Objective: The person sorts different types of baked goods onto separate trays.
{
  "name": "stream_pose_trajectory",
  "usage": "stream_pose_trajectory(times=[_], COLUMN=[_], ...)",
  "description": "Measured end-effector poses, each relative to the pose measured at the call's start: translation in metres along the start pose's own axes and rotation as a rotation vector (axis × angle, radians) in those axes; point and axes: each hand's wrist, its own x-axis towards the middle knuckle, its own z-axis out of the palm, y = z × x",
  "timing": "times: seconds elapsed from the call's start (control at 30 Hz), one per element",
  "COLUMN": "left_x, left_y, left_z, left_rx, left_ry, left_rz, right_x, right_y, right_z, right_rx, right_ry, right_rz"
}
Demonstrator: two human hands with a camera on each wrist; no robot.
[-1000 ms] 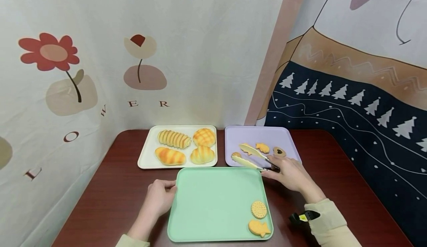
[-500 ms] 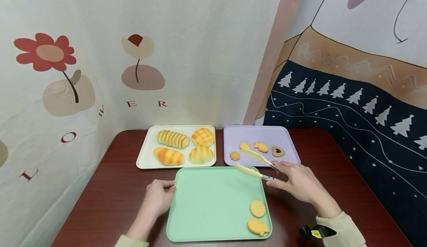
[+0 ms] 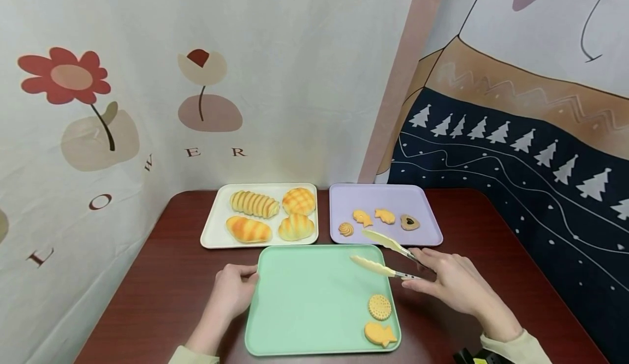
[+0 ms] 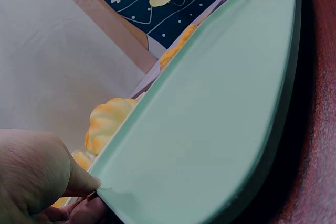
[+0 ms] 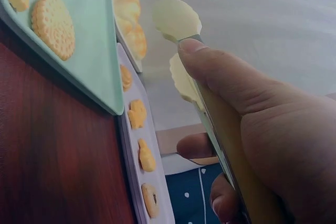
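My left hand [image 3: 231, 293] pinches the left rim of a light green tray [image 3: 314, 298], thumb on top in the left wrist view. In my right hand [image 3: 457, 285] is a pair of tongs [image 3: 373, 266] with cream scalloped tips. The tips stand apart with nothing between them, above the green tray's far right corner. On that tray's right side lie a round dotted biscuit [image 3: 380, 307] and a fish-shaped biscuit [image 3: 380, 333]. Beyond, a lilac tray [image 3: 378, 197] bears a swirl cookie [image 3: 346, 228], two golden shaped biscuits [image 3: 385, 216] and a heart-shaped cookie [image 3: 409, 222].
At the back left, a white tray [image 3: 216, 238] holds several bread rolls [image 3: 249, 230]. All trays stand on a dark red-brown table [image 3: 162, 287]. Printed cloth [image 3: 304, 80] hangs right behind the table's far edge.
My right hand has drawn the tongs back from over the lilac tray, toward me and to the right. Nothing came along in them. The left hand keeps its place on the rim.
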Motion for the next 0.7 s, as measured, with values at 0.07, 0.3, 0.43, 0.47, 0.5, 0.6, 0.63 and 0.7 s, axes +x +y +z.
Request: stream_pose_trajectory(times=[0.07,0.3,0.43,0.47,0.5,0.6,0.63,0.7], left_x=[0.0,0.0,0.0,0.0,0.0,-0.001,-0.001,-0.001], left_y=[0.0,0.001,0.002,0.002,0.003,0.003,0.004,0.003], left_z=[0.0,0.0,-0.001,-0.001,-0.001,-0.002,-0.001,-0.001], left_rx=[0.001,-0.002,0.0,0.002,0.002,0.005,0.004,0.003], left_ry=[0.0,-0.003,-0.007,-0.007,-0.008,-0.006,-0.006,-0.006], left_rz=[0.001,-0.014,-0.013,-0.011,-0.008,-0.002,-0.001,0.0], right_x=[-0.005,-0.02,-0.028,-0.03,-0.031,-0.036,-0.037,-0.04], right_y=[0.001,0.005,0.007,0.007,0.008,0.01,0.011,0.012], right_z=[0.0,0.004,0.005,0.006,0.006,0.007,0.007,0.007], right_rx=[0.008,-0.018,-0.014,-0.007,0.001,0.024,0.034,0.037], right_ry=[-0.013,-0.027,-0.037,-0.043,-0.047,-0.065,-0.074,-0.093], right_rz=[0.01,0.003,0.004,0.0,-0.005,-0.035,-0.044,-0.045])
